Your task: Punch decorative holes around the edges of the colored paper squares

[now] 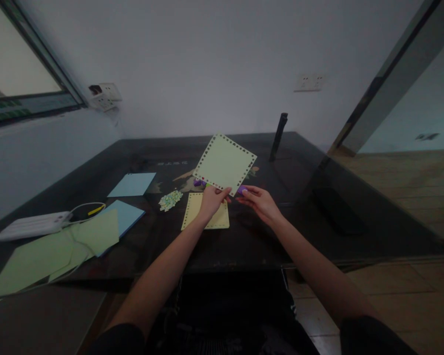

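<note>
My left hand (212,199) is closed on the lower edge of a pale green paper sheet (225,160), which is tilted up over the table. Small dark punched shapes line the sheet's borders. In the fingers of my right hand (261,201) is a small purple paper punch (241,190), right by the sheet's bottom right corner. Whether its jaws are on the paper I cannot tell. Beneath my left hand lies a yellow stack of paper (190,214) with punched edges. Behind that hand, partly hidden, are purple and green pieces (198,182). A pile of tiny paper cutouts (170,200) lies to the left.
Blue sheets (132,184) and pale green sheets (92,234) lie on the left of the dark table (163,251), near a white power strip (37,226) with its cable. A black upright stick (278,137) stands at the back right; a dark flat object (338,211) lies at right.
</note>
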The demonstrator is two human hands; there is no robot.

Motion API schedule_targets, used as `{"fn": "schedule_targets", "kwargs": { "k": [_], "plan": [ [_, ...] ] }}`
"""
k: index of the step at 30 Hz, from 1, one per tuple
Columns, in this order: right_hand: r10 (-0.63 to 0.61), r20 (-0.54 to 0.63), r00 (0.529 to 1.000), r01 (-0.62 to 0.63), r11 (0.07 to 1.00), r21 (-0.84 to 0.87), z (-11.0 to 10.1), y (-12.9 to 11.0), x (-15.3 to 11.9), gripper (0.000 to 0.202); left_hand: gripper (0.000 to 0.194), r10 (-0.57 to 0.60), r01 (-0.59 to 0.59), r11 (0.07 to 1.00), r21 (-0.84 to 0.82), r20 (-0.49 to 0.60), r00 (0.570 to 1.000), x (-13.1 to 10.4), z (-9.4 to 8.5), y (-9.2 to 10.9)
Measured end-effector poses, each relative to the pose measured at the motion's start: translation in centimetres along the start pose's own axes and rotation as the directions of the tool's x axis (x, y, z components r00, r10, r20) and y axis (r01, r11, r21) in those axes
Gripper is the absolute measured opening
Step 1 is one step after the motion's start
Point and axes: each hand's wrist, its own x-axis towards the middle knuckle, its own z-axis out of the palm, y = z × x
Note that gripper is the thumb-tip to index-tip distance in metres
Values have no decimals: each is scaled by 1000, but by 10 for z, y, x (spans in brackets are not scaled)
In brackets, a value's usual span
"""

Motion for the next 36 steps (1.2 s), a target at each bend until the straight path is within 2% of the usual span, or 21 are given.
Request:
{"fn": "schedule_targets", "kwargs": {
  "k": [5,16,26,36],
  "plan": [
    [8,-10,1000,-8,1000,-9,1,-1,-1,31,35,4,-4,999,46,6,1000,2,0,-2],
    [3,-25,1000,-4,999,-46,0,0,-1,34,28,-5,5,999,50,-6,1000,-3,0,6],
    [-9,-24,1000,8,998,-57,0,-2,-1,33,30,-5,3,999,54,20,1000,-3,2,1],
    [4,-72,997,-12,994,-111,3,-6,-3,39,14,-105,114,968,-223,54,993,-2,10,-1]
  ]
}}
